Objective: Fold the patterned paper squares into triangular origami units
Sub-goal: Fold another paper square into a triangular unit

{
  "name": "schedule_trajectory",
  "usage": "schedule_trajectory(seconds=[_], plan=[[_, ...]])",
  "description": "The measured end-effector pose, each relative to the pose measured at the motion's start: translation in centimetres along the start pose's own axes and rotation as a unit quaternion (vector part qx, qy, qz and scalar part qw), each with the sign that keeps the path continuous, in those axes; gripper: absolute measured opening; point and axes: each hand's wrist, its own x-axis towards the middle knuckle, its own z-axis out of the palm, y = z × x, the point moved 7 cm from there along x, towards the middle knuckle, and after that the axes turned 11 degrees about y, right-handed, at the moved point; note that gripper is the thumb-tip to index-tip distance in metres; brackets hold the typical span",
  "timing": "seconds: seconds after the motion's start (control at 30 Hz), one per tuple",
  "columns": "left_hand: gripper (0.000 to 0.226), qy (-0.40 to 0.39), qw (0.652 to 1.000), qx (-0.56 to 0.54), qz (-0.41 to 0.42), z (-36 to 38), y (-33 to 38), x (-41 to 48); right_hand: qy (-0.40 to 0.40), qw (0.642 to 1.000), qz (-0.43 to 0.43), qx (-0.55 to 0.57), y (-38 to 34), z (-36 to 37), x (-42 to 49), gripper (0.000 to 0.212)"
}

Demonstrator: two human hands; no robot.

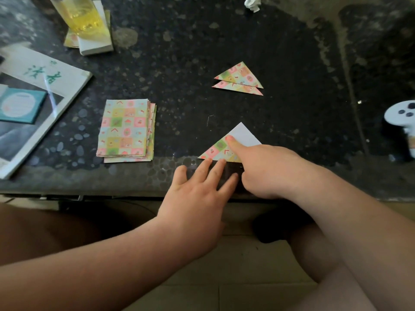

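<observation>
A patterned paper (216, 151) lies near the table's front edge, folded into a triangle with a white flap (245, 135) showing at its top. My right hand (269, 169) presses its straight index finger on the fold, the other fingers curled under. My left hand (197, 194) lies flat with straight fingertips touching the triangle's lower edge. A stack of patterned squares (125, 131) sits to the left. Two folded triangles (239, 76) lie overlapped farther back.
A magazine (45, 79) with a teal notepad (20, 106) on it lies at the left. A bottle of yellow liquid (78, 16) stands on a white box (96, 43) at the back left. Crumpled paper (252, 3) lies far back; a white object (402, 117) sits at the right edge.
</observation>
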Motion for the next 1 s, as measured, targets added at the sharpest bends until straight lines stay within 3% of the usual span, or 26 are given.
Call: schedule_trajectory(seconds=[0.57,0.77,0.83,0.9,1.0], plan=[[0.102,-0.015,0.999,0.009,-0.040,-2.0,-3.5,-1.9,-0.007,1.000,-0.003,0.005,-0.2,-0.5,-0.2,0.083],[0.093,0.022,0.999,-0.012,-0.022,-3.1,-3.3,1.1,0.008,0.995,0.015,0.097,0.9,-0.3,0.8,0.077],[0.095,0.015,1.000,-0.017,0.012,-2.5,-2.5,2.2,0.037,0.980,0.039,0.190,2.2,-0.6,1.8,0.065],[0.093,-0.001,0.999,-0.015,0.035,-1.8,-1.9,3.0,0.116,0.955,0.093,0.257,4.9,-1.8,2.9,0.051],[0.088,0.001,0.999,-0.009,0.044,-1.5,-1.7,3.2,0.192,0.916,0.181,0.301,8.5,-2.6,3.6,0.036]])
